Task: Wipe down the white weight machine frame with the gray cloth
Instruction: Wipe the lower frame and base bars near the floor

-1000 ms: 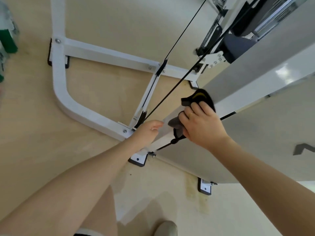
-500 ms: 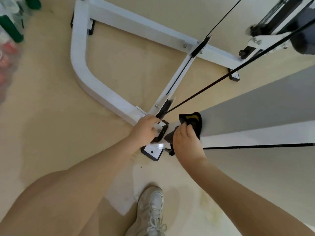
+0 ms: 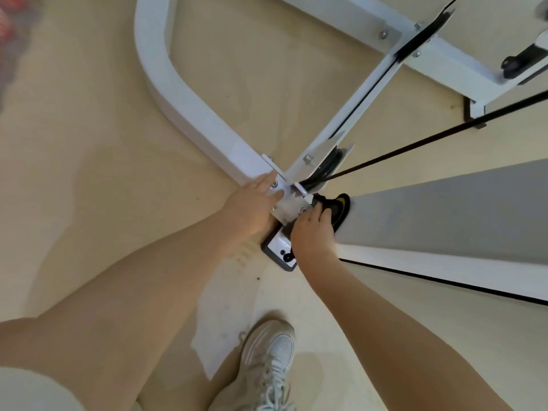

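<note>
The white weight machine frame (image 3: pixel 181 105) lies low on the tan floor, its curved base tube meeting an upright post (image 3: pixel 430 215) at a bolted foot plate (image 3: pixel 278 247). My right hand (image 3: pixel 312 232) grips a dark gray cloth (image 3: pixel 336 204) with a yellow patch and presses it against the bottom of the post, just above the foot plate. Most of the cloth is hidden under my fingers. With straight fingers, my left hand (image 3: pixel 253 207) rests flat on the bracket where the base tube joins the post.
A black cable (image 3: pixel 430 142) runs taut from the pulley at the joint up to the right. A diagonal white bar (image 3: pixel 355 111) links to the rear crossbar (image 3: pixel 415 40). My shoe (image 3: pixel 267 363) stands on the floor just below the foot plate.
My right hand has slid the cloth down the post to its base. The left hand has opened flat onto the bracket, and the view has closed in on the joint.
</note>
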Demonstrator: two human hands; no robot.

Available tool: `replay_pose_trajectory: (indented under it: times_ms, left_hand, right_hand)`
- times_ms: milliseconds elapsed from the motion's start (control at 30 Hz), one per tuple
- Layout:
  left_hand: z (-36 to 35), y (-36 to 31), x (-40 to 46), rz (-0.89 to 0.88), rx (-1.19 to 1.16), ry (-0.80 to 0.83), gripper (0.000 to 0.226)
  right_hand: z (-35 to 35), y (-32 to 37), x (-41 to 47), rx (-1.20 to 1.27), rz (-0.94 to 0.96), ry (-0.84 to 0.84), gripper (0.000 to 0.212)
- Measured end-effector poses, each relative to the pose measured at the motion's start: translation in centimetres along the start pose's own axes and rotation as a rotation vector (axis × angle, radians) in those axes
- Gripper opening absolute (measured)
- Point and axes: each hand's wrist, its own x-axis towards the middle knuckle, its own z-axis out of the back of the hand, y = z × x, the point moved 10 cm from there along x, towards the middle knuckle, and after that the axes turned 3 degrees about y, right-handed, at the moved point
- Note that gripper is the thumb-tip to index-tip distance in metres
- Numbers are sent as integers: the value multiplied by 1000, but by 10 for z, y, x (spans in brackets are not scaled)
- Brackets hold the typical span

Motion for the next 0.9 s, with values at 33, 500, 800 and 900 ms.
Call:
replay_pose_trajectory:
  times_ms: [33,500,800,900]
  left_hand:
    - [0,1,1,10,-6,13,63]
    - [31,-77,-69,-126,-299,236,43]
    - [125,-155,-121,-281,-750,147,48]
    - [127,-160,-130,-275,-765,144,53]
  right_hand:
    - [0,-1,-3,2,2,1,58]
    - [77,-147,-191,-22,-239,-235,39]
    - [87,-156,-224,-137,-348,-248,52]
    - [82,-146,-229,-156,-298,-291,46]
